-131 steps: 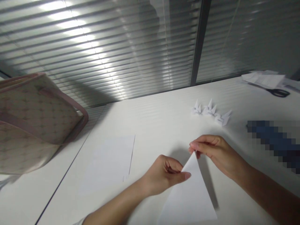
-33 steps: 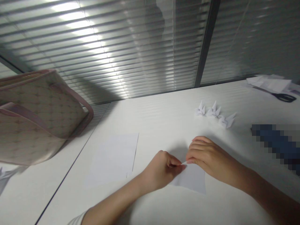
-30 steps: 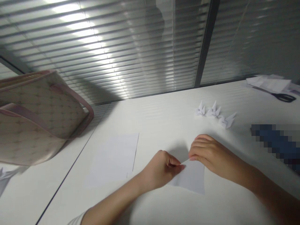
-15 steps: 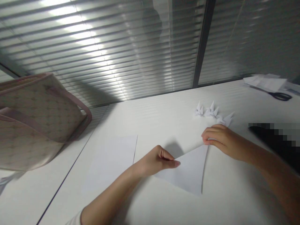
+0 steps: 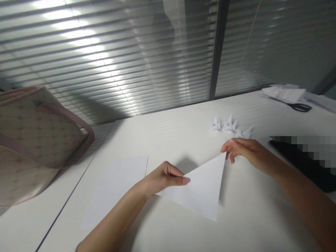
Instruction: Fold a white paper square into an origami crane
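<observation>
A white sheet of paper [image 5: 202,189], folded into a triangle, is held above the table. My left hand [image 5: 164,180] pinches it near the left part of its upper edge, thumb on top and fingers behind. At the upper right corner of the paper is my right hand [image 5: 244,148], its fingers apart and partly behind that corner; whether they touch it is unclear. Just beyond this hand stand three small folded paper cranes: a left one [image 5: 216,124], a middle one [image 5: 230,124] and a right one [image 5: 244,132].
A flat white sheet [image 5: 118,189] lies left of my left forearm. Far left stands a pale bag [image 5: 34,140] with pink handles. Black-handled scissors [image 5: 300,107] and paper pieces [image 5: 285,93] lie back right. A dark, partly pixelated object [image 5: 301,164] is beside my right forearm.
My right hand has loosened its pinch on the paper's upper right corner and its fingers have spread. The triangle has tilted up slightly. The whole view has shifted a little.
</observation>
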Motion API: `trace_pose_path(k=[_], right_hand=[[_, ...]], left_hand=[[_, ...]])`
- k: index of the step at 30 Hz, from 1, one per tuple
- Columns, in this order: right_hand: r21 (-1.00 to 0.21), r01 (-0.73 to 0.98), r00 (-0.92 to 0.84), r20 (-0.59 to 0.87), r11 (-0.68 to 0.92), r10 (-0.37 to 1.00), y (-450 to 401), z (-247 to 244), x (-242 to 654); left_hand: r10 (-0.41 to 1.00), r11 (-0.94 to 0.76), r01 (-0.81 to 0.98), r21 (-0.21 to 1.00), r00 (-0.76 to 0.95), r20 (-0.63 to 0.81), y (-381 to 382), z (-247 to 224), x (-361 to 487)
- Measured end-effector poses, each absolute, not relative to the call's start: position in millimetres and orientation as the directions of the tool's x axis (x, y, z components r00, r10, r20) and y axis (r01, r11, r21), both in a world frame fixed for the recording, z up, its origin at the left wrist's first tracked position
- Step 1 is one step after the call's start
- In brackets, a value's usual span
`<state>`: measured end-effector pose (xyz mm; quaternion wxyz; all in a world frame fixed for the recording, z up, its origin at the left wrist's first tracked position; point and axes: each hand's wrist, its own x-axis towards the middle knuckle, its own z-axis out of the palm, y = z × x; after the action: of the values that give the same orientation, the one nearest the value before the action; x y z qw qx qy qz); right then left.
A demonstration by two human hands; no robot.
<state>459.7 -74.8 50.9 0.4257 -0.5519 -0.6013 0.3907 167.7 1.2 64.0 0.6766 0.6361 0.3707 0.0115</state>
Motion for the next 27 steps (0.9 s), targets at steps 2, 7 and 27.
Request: trace_pose_path(k=[2,7,27], right_hand=[[-0.962,0.265,-0.064,0.045,0.061,0.997,-77.2,53.5,452.8],[-0.989,0.151,-0.035,-0.014,-0.008,0.999,-82.7,55.6,428.7],[-0.996,0.090,0.178,0.014,-0.002,0.984,-100.2,58.1,384.3]], left_hand=[[0.486,0.191,0.449,0.873,0.730,-0.481,1.5,64.1,167.7],[0.469,0.188,0.420,0.888,0.756,-0.457,-3.8,67.6,171.4],[0.683,0.174,0.301,0.938,0.650,-0.335,-52.8,63.1,198.2]])
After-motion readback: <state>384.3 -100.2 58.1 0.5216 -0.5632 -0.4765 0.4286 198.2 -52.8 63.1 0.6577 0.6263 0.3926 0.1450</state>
